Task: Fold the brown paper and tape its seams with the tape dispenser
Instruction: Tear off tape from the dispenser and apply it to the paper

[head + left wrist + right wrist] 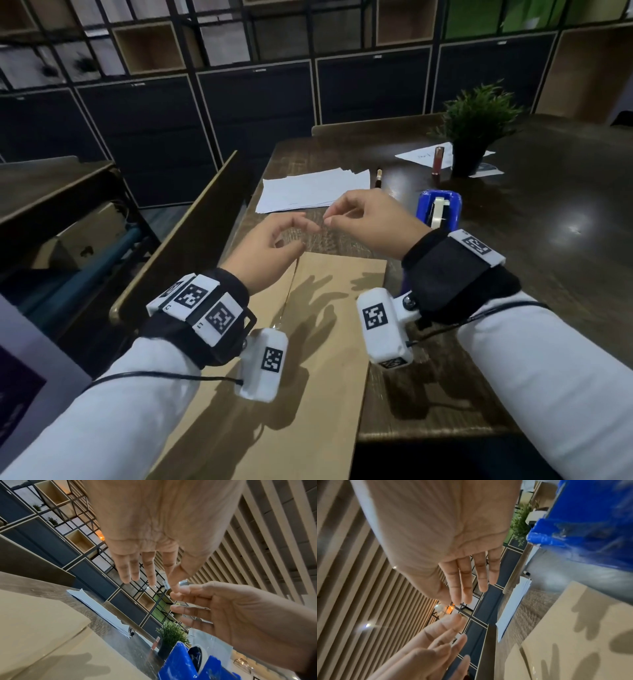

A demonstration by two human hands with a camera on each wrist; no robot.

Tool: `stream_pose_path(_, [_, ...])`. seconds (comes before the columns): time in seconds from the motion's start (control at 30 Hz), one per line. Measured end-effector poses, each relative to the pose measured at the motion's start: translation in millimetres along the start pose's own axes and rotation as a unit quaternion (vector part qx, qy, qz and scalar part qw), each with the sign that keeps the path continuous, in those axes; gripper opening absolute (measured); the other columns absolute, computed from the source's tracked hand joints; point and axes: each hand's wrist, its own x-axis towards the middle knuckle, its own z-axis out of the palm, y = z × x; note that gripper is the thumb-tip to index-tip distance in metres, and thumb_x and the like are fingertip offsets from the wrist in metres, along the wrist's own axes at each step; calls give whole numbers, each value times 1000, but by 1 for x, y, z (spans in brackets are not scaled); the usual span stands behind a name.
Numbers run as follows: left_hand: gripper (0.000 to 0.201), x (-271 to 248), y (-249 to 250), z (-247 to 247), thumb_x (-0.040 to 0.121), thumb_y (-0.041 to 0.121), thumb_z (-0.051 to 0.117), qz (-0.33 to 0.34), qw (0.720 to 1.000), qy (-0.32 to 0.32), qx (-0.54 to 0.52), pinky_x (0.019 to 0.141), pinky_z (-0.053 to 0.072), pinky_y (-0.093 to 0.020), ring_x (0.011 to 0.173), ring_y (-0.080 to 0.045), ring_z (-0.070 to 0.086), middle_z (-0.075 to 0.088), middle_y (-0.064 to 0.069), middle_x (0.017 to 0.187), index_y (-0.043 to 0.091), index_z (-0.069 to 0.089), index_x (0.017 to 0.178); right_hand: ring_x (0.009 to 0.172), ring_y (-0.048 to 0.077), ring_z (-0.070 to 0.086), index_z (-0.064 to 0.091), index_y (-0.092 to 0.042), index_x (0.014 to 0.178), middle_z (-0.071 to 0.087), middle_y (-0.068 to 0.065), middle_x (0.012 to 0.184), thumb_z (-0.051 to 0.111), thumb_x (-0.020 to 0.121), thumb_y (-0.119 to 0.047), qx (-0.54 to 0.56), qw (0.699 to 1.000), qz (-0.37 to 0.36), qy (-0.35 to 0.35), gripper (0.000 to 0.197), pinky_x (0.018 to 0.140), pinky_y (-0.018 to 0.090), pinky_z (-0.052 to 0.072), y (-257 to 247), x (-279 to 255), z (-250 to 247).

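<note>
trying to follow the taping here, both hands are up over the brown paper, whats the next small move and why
Probably lower the small clear tape piece, pinched between the fingertips of the left hand and the right hand, onto the seam of the folded brown paper and press it flat. The hands meet above the paper's far end, the seam runs right under them, and the blue tape dispenser stands untouched beside them.

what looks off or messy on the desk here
The white sheets are fanned out unevenly rather than squared. The brown paper hangs over the table's near edge. Nothing looks spilled or damaged. The dispenser stands upright.
</note>
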Motion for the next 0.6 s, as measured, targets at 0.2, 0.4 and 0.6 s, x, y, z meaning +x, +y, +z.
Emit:
stream_pose_path(0.2, [31,-6,-5,-4,91,10,53,0,1000,-6,11,110,36,-36,126,-7,45,52,8,133,39,61,101,83,9,62,69,-12,93,69,-3,90,65,87,-24,45,999,-15,22,13,66,19,46,-7,1,13])
stream_pose_path(0.4, [31,-11,-9,-9,91,8,53,-6,1000,-3,7,106,37,-32,123,-5,46,53,8,131,34,63,104,80,10,59,65,-18,82,63,-11,79,63,87,-22,-10,994,-79,68,7,72,29,48,-10,3,27])
stream_pose_path(0.6, [28,-9,-19,-15,92,8,53,-52,999,1,3,98,36,-25,118,-6,47,52,7,126,33,55,105,87,13,50,57,-21,84,50,-13,85,56,88,-24,-103,968,-212,82,5,76,30,43,-16,-5,42])
